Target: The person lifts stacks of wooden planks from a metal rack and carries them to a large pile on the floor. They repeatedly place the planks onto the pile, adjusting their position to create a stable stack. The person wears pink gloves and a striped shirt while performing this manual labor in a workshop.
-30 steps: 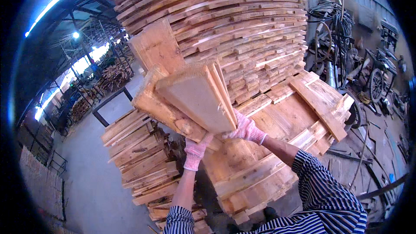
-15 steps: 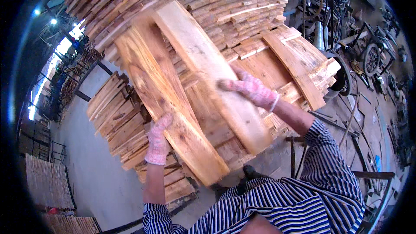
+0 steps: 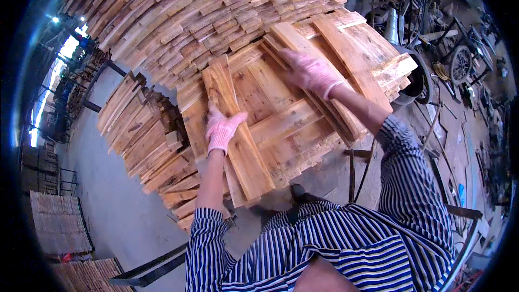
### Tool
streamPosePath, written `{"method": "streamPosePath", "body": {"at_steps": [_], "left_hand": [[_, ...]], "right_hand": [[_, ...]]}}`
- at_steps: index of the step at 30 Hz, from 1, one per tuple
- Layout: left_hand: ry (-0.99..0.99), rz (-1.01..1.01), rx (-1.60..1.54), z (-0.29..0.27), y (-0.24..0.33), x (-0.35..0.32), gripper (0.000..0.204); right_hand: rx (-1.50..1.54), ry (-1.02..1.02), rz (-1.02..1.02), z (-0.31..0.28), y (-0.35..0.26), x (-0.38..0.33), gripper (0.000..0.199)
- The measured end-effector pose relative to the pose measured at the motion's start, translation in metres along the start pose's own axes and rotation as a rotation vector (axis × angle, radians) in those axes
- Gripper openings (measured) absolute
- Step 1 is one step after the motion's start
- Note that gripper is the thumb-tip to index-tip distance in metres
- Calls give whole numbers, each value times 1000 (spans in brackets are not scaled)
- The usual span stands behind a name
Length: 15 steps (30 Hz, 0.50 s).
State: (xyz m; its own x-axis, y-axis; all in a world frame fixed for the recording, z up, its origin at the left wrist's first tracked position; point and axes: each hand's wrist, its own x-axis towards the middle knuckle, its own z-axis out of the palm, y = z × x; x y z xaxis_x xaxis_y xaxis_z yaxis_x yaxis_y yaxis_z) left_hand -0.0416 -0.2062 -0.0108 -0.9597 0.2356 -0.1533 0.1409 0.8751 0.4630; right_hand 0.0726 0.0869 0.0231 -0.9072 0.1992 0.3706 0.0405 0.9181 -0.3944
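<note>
The left hand [image 3: 223,130] is laid, thumb spread, on one plank [image 3: 248,159]; the right hand [image 3: 313,73] is blurred over another plank [image 3: 295,39]. Whether either is gripped cannot be told. Both are supported by a low stack [image 3: 289,123], backed by a taller stack [image 3: 216,13].

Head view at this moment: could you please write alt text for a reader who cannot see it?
A person's pink-gloved left hand is spread on a plank lying on a low stack of boards; the blurred right hand is at another plank farther right. Behind rises a taller board stack.
</note>
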Motion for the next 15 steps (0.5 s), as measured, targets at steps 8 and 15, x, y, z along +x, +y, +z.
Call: {"method": "streamPosePath", "body": {"at_steps": [8,15], "left_hand": [[-38,183,-429,-26,-9,12,110],[239,289,-434,-36,-90,49,104]], "right_hand": [[339,-366,520,140,-78,17,65],[594,18,554,154,-126,15,61]]}}
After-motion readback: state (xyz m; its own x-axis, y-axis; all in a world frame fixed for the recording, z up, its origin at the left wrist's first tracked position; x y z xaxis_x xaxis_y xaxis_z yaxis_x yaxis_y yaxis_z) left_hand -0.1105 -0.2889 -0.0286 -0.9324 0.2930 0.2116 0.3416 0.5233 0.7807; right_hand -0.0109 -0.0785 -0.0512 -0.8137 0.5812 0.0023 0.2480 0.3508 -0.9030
